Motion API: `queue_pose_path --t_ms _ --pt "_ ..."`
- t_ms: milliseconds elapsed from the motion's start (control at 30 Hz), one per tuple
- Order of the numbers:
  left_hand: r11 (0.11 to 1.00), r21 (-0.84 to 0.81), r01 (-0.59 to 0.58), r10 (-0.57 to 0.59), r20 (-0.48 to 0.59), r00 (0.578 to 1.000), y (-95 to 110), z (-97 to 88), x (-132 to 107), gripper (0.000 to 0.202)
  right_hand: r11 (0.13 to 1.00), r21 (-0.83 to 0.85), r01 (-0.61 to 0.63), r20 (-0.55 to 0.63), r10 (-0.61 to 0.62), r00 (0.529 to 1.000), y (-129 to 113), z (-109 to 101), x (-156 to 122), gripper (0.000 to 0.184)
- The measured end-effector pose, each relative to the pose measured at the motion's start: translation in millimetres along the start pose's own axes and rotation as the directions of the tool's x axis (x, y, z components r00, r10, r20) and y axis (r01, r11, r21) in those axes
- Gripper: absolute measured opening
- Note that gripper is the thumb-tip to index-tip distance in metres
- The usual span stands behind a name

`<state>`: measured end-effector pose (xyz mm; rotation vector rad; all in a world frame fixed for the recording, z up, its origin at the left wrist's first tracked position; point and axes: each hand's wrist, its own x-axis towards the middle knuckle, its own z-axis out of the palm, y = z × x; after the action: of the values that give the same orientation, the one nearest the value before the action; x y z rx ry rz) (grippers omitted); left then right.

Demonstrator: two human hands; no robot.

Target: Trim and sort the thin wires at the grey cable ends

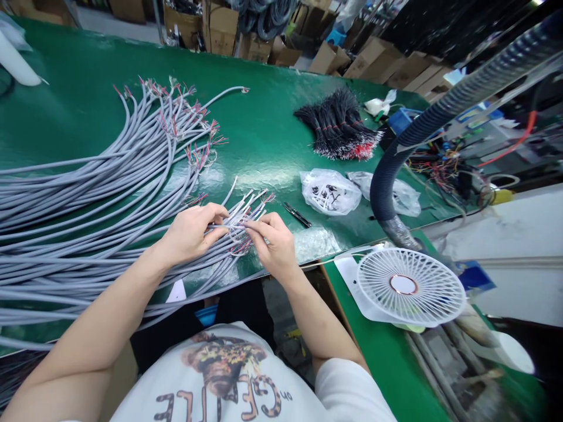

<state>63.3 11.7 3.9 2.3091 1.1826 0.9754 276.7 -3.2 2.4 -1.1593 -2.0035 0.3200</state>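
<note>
Long grey cables (109,196) lie in a thick bundle over the green table, their stripped ends fanning out in thin red, white and blue wires. My left hand (196,231) is closed around a grey cable close to its stripped end. At the same end, my right hand (272,240) pinches the thin wires (240,225) between thumb and fingers. Other stripped ends lie just behind and under both hands. Right of my right hand rests a small black tool (298,215), possibly tweezers or snips.
Clear plastic bags (331,192) with small black and white parts lie to the right. Behind them is a pile of black wire bundles (338,123). A dark flexible duct (382,181) and a white fan (409,287) stand at the right. Cardboard boxes (373,58) line the back.
</note>
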Motion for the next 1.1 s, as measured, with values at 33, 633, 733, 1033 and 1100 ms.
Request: queue_pose_path --t_ms 33,633,733,1033,1100 --pt "1.0 0.0 -0.003 0.003 -0.002 1.0 -0.1 0.1 -0.1 0.019 1.0 0.02 -0.008 -0.019 0.009 1.0 -0.7 1.8 -0.9 0.019" --pt "0.999 0.019 0.045 -0.045 0.004 0.999 2.0 3.0 3.2 0.013 0.983 0.159 -0.093 -0.165 0.119 0.979 -2.1 19.1 -10.8 0.02" --pt "1.0 0.006 0.019 -0.019 0.031 0.999 1.4 4.5 3.6 0.015 0.978 0.189 -0.093 -0.19 0.129 0.973 -2.4 19.2 -11.4 0.02" --pt "0.991 -0.127 -0.028 0.025 -0.026 0.999 6.4 15.2 5.0 0.009 0.976 0.212 -0.053 -0.235 0.103 0.966 -5.8 19.3 -8.9 0.019" --pt "0.99 -0.138 -0.043 0.031 -0.086 0.996 8.1 18.3 4.7 0.007 0.976 0.214 -0.037 -0.243 0.09 0.966 -7.3 19.3 -7.6 0.019"
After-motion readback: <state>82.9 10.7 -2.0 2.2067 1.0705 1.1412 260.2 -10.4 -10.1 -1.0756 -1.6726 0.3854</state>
